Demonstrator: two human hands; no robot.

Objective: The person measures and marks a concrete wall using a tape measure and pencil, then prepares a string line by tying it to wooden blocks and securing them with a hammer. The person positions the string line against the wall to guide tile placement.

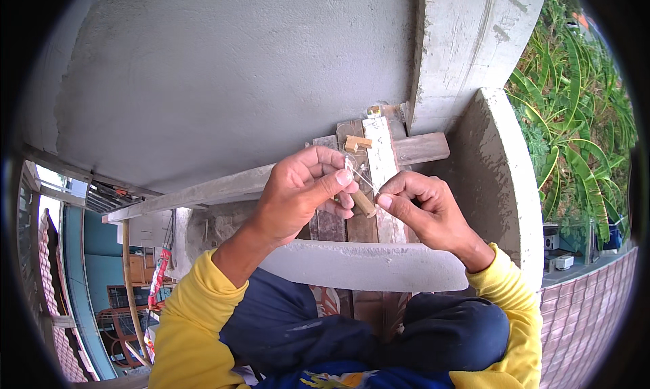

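A thin white string (363, 179) runs between my two hands at the middle of the view. My left hand (301, 189) pinches a bunched part of it between thumb and forefinger, the other fingers curled loosely. My right hand (426, 209) grips the string's other side between thumb and bent forefinger. Below the string, partly covered by my left fingers, lies a tool with a wooden handle (363, 203); its working end is hidden. Just beyond my hands, a small light-brown wood block (357, 143) rests on the planks.
Weathered planks (359, 232) lie beneath my hands, crossed by a concrete ledge (365, 264) near my knees. A grey plastered wall (237, 77) rises ahead, a curved concrete wall (504, 186) stands right, and a long beam (196, 191) slants left. Green plants (575, 118) grow beyond.
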